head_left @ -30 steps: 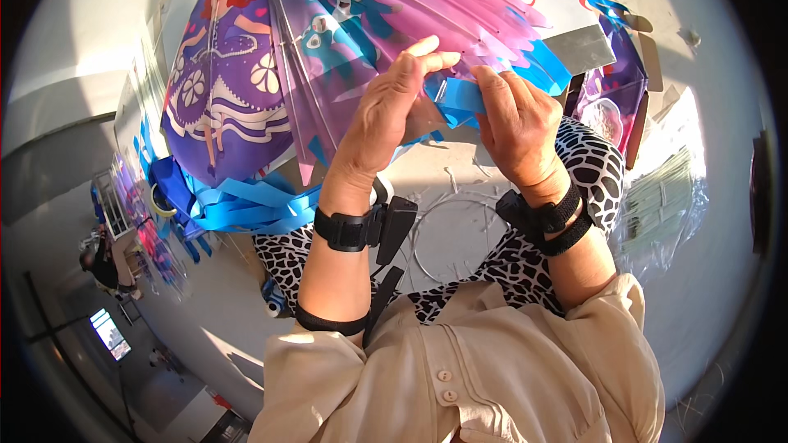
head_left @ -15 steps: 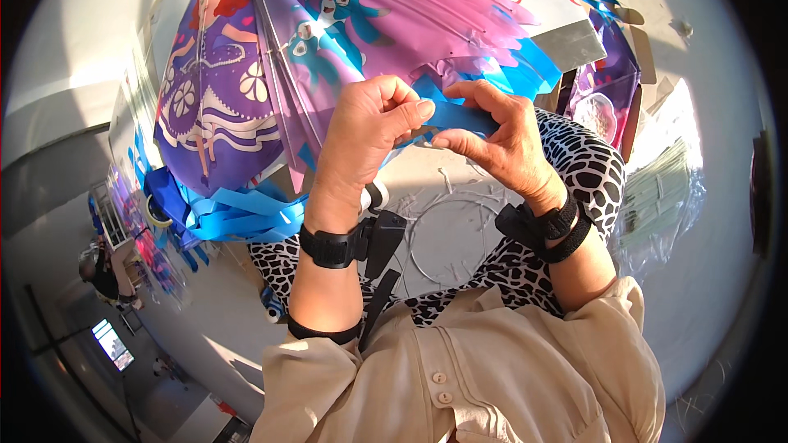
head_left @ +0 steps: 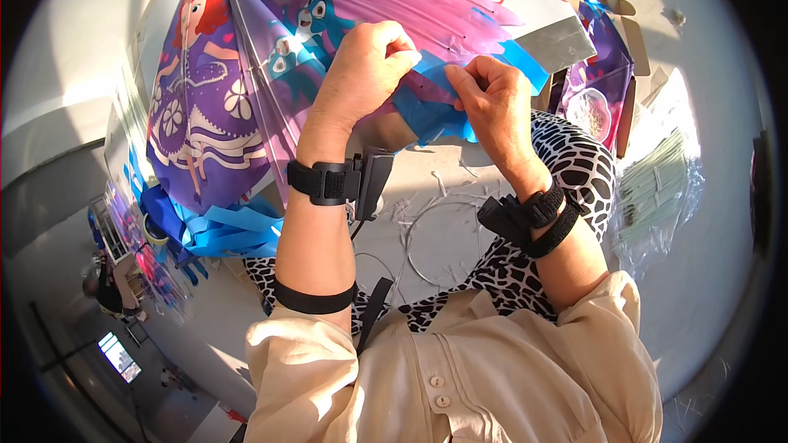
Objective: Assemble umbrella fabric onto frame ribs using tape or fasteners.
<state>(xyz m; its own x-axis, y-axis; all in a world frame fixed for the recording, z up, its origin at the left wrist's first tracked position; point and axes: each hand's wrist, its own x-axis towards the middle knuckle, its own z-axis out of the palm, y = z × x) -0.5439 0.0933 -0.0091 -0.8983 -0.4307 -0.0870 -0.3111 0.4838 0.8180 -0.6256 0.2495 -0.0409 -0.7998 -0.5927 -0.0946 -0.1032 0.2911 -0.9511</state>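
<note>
A purple kite (head_left: 328, 57) printed with a cartoon girl in a violet dress and a couple of blue animals lies spread across the person's lap, and along its near edge runs a blue strip (head_left: 447, 107), a band of blue plastic film attached to the sail. That strip sits right between the two hands, its long axis slanting from lower left up toward the right, roughly across the person's body.

The left hand (head_left: 365, 66) is curled into a near-fist, thumb and fingers pinched closed on the upper edge of the blue strip where it meets the purple sail. The right hand (head_left: 492, 102) comes in from the other side, fingertips narrowed into a pinch on the same strip, just beside the left. Both hands are touching it; neither is clearly nearer, though the right covers more of the blue.

Both wrists wear black straps. Under the kite shows a black-and-white spotted garment (head_left: 574, 164), and loose blue streamers (head_left: 226, 230) hang in a bunch off the kite's lower left corner. To the right, on the pale floor, lie an open cardboard box (head_left: 624, 57) with more purple printed sheets and a clear bag of thin pale sticks (head_left: 665, 189).
</note>
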